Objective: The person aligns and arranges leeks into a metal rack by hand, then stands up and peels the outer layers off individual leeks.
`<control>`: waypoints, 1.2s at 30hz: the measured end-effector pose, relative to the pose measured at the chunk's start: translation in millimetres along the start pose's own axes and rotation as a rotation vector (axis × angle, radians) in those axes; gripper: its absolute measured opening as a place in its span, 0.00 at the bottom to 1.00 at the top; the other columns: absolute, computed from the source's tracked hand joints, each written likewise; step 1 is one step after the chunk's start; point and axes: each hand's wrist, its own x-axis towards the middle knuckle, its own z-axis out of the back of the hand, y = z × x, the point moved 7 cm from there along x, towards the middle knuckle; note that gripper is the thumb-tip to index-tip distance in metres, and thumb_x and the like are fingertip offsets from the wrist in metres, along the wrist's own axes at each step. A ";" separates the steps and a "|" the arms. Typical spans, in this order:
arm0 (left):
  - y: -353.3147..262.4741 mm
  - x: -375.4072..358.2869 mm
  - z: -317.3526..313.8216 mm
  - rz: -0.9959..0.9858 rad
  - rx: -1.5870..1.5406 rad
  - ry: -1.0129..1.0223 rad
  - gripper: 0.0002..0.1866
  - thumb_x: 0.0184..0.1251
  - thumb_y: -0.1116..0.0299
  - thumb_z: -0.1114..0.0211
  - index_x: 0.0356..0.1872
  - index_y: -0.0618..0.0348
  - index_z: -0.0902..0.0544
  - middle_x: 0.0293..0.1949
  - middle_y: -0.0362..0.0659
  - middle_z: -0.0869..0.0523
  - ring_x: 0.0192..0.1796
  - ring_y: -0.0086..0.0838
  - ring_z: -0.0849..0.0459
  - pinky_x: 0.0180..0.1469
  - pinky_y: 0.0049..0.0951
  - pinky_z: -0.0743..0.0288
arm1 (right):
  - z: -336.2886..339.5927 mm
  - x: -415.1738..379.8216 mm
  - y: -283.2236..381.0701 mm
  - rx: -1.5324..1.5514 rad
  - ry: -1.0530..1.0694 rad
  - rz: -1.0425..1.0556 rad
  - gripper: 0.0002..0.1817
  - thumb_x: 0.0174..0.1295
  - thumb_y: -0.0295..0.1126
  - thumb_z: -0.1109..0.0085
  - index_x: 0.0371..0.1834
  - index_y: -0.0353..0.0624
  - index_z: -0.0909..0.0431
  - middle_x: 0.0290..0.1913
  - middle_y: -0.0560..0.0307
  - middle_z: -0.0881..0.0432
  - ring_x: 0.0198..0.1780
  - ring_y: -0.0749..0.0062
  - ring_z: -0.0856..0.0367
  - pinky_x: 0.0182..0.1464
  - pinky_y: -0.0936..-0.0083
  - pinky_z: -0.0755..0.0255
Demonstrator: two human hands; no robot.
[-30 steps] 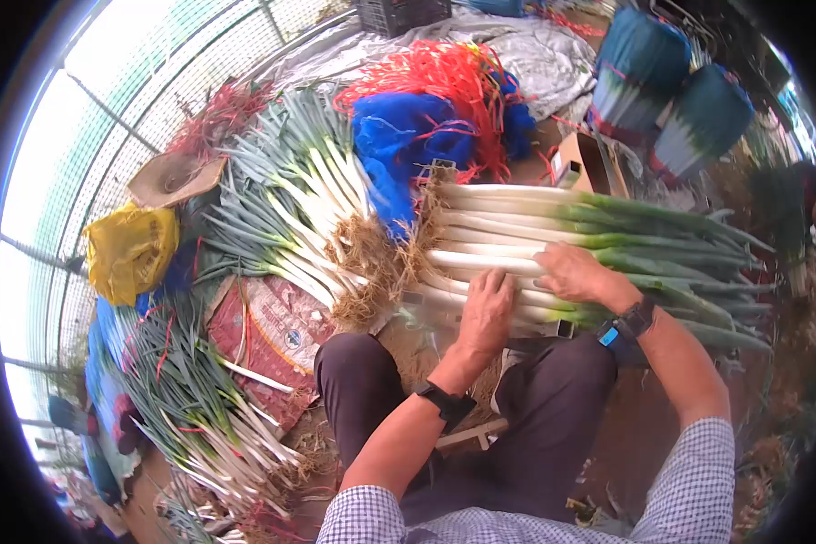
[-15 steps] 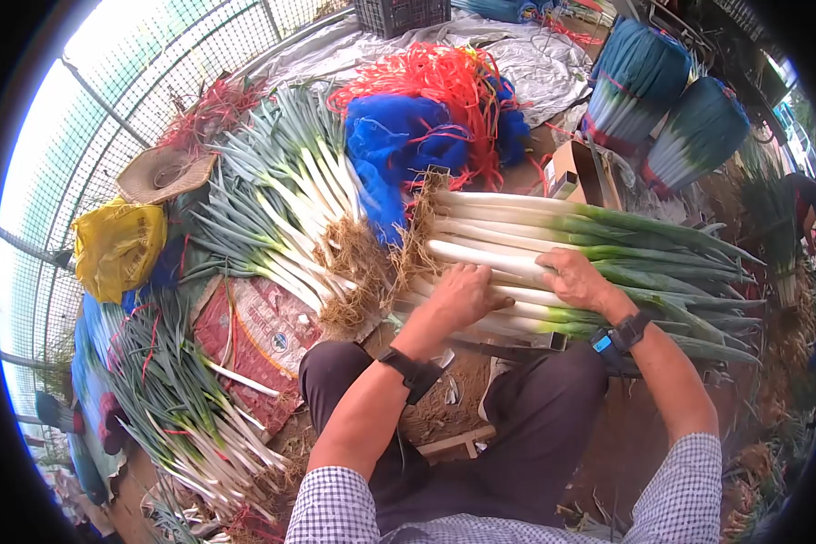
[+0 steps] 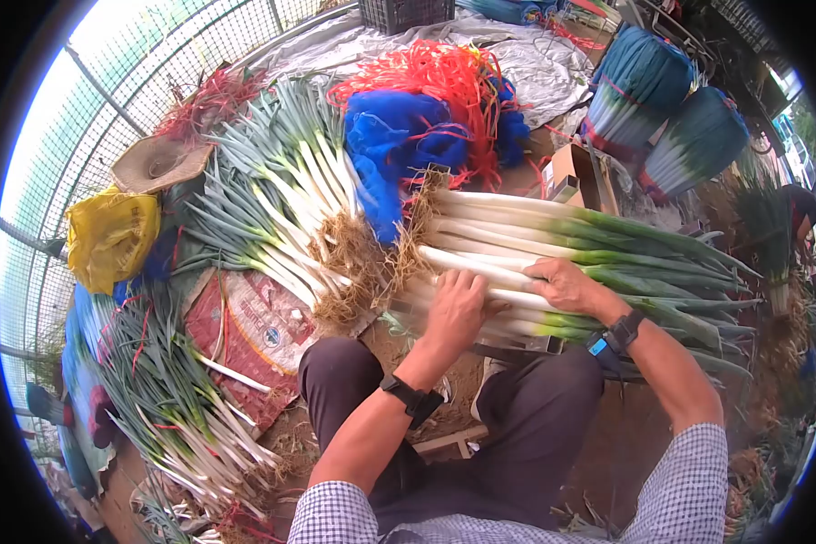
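Two bare hands are at the centre of the frame, both on one bundle of green onions (image 3: 648, 254) that reaches from the middle towards the right, its roots to the left and its green leaves to the right. The left hand (image 3: 455, 311) lies knuckles up on the white shafts, fingers bent; the right hand (image 3: 566, 286) curls over the shafts a little further right, near where they turn green. The two stand near each other, apart, and whether either is closed around a stalk I cannot tell. One dark band sits on each wrist.

Two more heaps of green onions lie on the left: one at upper centre-left (image 3: 276, 186), roots close to the bundle's, and one at lower left (image 3: 176, 390). A single stalk (image 3: 235, 373) sticks out over one red-and-white sack (image 3: 244, 331). At the left are one straw hat (image 3: 158, 168) and, just below it, one yellow bag (image 3: 113, 238). At upper centre lie blue netting (image 3: 399, 131) and a tangle of red strips (image 3: 430, 77), with one black crate (image 3: 410, 13) at the top edge. Two wrapped bundles (image 3: 642, 77) stand at upper right, near one cardboard box (image 3: 566, 174).
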 end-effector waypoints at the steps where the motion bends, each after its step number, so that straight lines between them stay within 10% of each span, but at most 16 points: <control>1: -0.5 -0.4 0.4 -0.018 -0.018 -0.002 0.21 0.56 0.55 0.22 0.37 0.60 0.20 0.41 0.50 0.20 0.49 0.48 0.23 0.52 0.47 0.30 | -0.7 -0.5 -1.4 0.007 -0.015 -0.002 0.12 0.69 0.34 0.41 0.43 0.35 0.17 0.37 0.38 0.18 0.42 0.47 0.19 0.48 0.58 0.26; 17: 25.3 41.9 13.3 0.025 0.029 -0.161 0.15 0.66 0.59 0.28 0.38 0.60 0.19 0.42 0.52 0.19 0.48 0.50 0.22 0.53 0.49 0.30 | -12.3 6.6 -2.7 -0.296 -0.039 0.342 0.15 0.72 0.35 0.47 0.31 0.36 0.22 0.28 0.42 0.22 0.33 0.44 0.22 0.40 0.51 0.28; 24: 49.5 41.5 -21.2 0.033 0.173 -0.004 0.15 0.75 0.58 0.39 0.31 0.56 0.16 0.36 0.47 0.15 0.46 0.45 0.19 0.54 0.47 0.31 | 22.4 -46.7 8.0 -0.579 -0.025 0.138 0.13 0.71 0.37 0.45 0.34 0.39 0.20 0.34 0.46 0.18 0.41 0.47 0.19 0.49 0.51 0.26; 27: 47.7 38.8 -20.0 0.067 0.202 0.022 0.16 0.77 0.58 0.41 0.31 0.57 0.15 0.36 0.48 0.13 0.45 0.45 0.18 0.55 0.47 0.31 | 47.8 -110.2 5.3 -0.548 -0.375 -0.188 0.12 0.69 0.36 0.42 0.32 0.40 0.19 0.34 0.49 0.18 0.40 0.49 0.20 0.48 0.54 0.25; 36: 50.9 34.4 -35.3 0.004 0.230 0.041 0.15 0.78 0.60 0.43 0.31 0.55 0.18 0.34 0.47 0.16 0.43 0.47 0.20 0.52 0.49 0.32 | 26.6 -122.6 7.7 -0.714 -0.498 -0.079 0.09 0.64 0.32 0.36 0.28 0.42 0.23 0.31 0.51 0.20 0.39 0.53 0.21 0.44 0.59 0.26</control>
